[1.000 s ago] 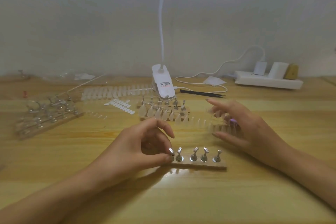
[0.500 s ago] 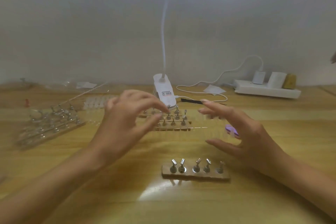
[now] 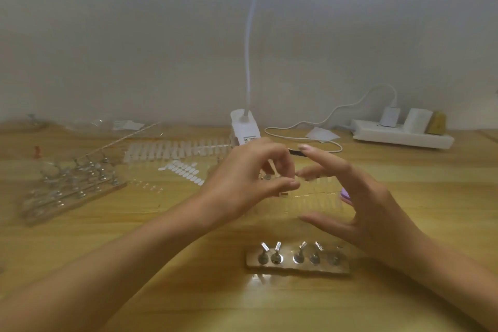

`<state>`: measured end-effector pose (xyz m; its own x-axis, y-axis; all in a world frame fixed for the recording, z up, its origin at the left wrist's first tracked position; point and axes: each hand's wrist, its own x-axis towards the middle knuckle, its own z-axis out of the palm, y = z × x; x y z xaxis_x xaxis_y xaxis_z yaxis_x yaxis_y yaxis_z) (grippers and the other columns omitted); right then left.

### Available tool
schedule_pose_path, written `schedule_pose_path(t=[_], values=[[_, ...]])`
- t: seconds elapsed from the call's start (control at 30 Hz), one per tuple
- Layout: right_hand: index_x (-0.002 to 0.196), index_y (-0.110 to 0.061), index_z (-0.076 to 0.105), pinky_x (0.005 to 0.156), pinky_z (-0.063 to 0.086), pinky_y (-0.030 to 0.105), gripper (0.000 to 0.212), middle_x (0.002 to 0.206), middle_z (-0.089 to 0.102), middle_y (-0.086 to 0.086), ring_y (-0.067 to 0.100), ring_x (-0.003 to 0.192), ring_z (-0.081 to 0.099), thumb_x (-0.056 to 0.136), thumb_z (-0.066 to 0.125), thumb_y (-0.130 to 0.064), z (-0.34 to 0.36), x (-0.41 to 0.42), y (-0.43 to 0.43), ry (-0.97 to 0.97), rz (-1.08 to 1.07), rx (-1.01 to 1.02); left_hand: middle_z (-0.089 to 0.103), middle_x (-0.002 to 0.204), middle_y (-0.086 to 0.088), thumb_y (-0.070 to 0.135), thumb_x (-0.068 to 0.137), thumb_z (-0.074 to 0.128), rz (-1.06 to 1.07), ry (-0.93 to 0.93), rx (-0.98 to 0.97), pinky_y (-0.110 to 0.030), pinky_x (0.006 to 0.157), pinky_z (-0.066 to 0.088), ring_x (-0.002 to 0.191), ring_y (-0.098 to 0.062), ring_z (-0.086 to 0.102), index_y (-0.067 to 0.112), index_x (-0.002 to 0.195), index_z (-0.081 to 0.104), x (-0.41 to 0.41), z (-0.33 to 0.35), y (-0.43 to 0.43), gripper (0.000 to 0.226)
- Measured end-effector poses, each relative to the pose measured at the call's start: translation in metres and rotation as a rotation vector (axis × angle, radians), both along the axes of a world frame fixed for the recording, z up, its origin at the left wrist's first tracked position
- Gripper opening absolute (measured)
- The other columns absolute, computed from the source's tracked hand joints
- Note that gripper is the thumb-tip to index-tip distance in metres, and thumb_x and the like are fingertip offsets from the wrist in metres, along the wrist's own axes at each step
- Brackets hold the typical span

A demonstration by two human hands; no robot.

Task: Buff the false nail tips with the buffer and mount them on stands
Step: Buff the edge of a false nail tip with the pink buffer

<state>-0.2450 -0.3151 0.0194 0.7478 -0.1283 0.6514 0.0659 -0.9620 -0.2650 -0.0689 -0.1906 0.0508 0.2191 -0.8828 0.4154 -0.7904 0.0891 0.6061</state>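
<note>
Stands point(image 3: 296, 260) at 6 o'clock all bare: nothing mounted. Left hand point(image 3: 248, 180) curls over the nail tip strip point(image 3: 318, 198) at 12 o'clock, grip unclear; right hand point(image 3: 366, 207) spread beside the purple buffer point(image 3: 344, 193)

The left hand point(image 3: 248, 180) hangs with fingers curled toward its thumb at a strip of clear nail tips point(image 3: 320, 179); whether it pinches one cannot be told. The right hand point(image 3: 374, 210) is spread just beside it, fingers straight. A purple buffer point(image 3: 344, 193) peeks out behind the right hand. Nearer the person than both hands sits a block of five metal stands point(image 3: 296, 264). Beyond the left hand lie rows of white tips point(image 3: 175, 148).
</note>
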Motion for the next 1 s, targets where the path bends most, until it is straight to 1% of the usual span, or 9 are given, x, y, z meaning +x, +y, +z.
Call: schedule_pose_path(t=[0.17,0.2,0.33,0.4,0.47,0.6,0.73,0.87,1.0], values=[[0.149,-0.034,0.034,0.088,0.041,0.004,0.081,0.111,0.064,-0.021,0.0,0.107,0.061,0.078,0.071,-0.051,-0.001,-0.001,-0.002,0.057,-0.006,0.099,0.06,0.097,0.009,0.03,0.074,0.085,0.058,-0.647,-0.277,-0.034,0.073,0.039,0.088,-0.018,0.056,0.022,0.077,0.065,-0.004,-0.007,0.007,0.021],[0.148,-0.034,0.035,0.087,0.041,0.004,0.082,0.111,0.063,-0.021,-0.001,0.105,0.06,0.078,0.073,-0.05,-0.001,0.0,-0.003,0.065,0.0,0.106,0.062,0.096,0.008,0.029,0.074,0.084,0.048,-0.637,-0.292,-0.031,0.073,0.037,0.088,-0.018,0.057,0.021,0.077,0.066,-0.004,-0.009,0.007,0.02],[0.147,-0.03,0.037,0.086,0.04,0.024,0.082,0.12,0.064,-0.018,-0.003,0.103,0.055,0.078,0.081,-0.035,-0.001,0.003,-0.006,0.016,-0.056,-0.157,0.066,0.084,0.009,0.026,0.083,0.076,0.007,0.243,-0.126,-0.011,0.065,0.039,0.076,0.002,0.057,0.018,0.077,0.066,-0.001,-0.008,0.014,0.014],[0.147,-0.029,0.035,0.09,0.043,0.035,0.077,0.119,0.066,-0.016,0.008,0.101,0.062,0.082,0.075,-0.035,-0.001,0.004,-0.007,-0.015,-0.056,-0.222,0.069,0.078,0.012,0.029,0.084,0.074,0.032,0.41,-0.021,-0.009,0.061,0.043,0.069,0.006,0.058,0.02,0.077,0.067,0.003,-0.012,0.014,0.014],[0.147,-0.027,0.035,0.09,0.043,0.04,0.073,0.118,0.068,-0.012,0.015,0.1,0.066,0.083,0.071,-0.036,0.0,0.004,-0.007,-0.002,-0.042,-0.263,0.07,0.076,0.012,0.032,0.084,0.074,0.046,0.434,0.092,-0.017,0.065,0.05,0.073,0.002,0.063,0.022,0.076,0.067,0.002,-0.01,0.012,0.015],[0.145,-0.026,0.037,0.09,0.042,0.036,0.079,0.117,0.067,-0.003,0.016,0.101,0.063,0.078,0.078,-0.031,-0.006,0.004,-0.005,0.047,-0.021,-0.373,0.067,0.08,0.014,0.034,0.082,0.074,0.112,0.002,0.225,-0.026,0.066,0.047,0.079,-0.004,0.064,0.031,0.07,0.06,0.005,-0.001,0.002,0.019],[0.146,-0.031,0.038,0.089,0.05,0.032,0.089,0.124,0.057,-0.004,0.009,0.101,0.056,0.073,0.087,-0.017,-0.006,0.003,-0.006,0.077,0.094,-0.103,0.073,0.078,0.005,0.021,0.087,0.073,0.007,0.267,0.206,-0.017,0.066,0.052,0.068,-0.005,0.07,0.014,0.081,0.063,0.002,0.0,-0.002,0.013],[0.146,-0.043,0.037,0.08,0.058,0.03,0.083,0.117,0.058,-0.007,0.021,0.093,0.067,0.078,0.079,-0.019,-0.006,0.003,-0.005,0.038,0.215,0.656,0.071,0.074,0.004,0.016,0.085,0.076,0.007,0.241,0.082,-0.02,0.064,0.053,0.068,-0.007,0.07,0.011,0.081,0.063,-0.002,-0.006,-0.005,0.014],[0.143,-0.036,0.043,0.075,0.058,0.029,0.077,0.091,0.066,0.0,0.021,0.086,0.067,0.084,0.074,0.004,-0.008,0.003,-0.008,0.023,0.167,0.655,0.069,0.076,0.009,0.021,0.085,0.075,0.005,0.117,0.026,-0.014,0.062,0.046,0.073,-0.002,0.067,0.022,0.075,0.061,-0.013,-0.014,-0.006,0.017]])
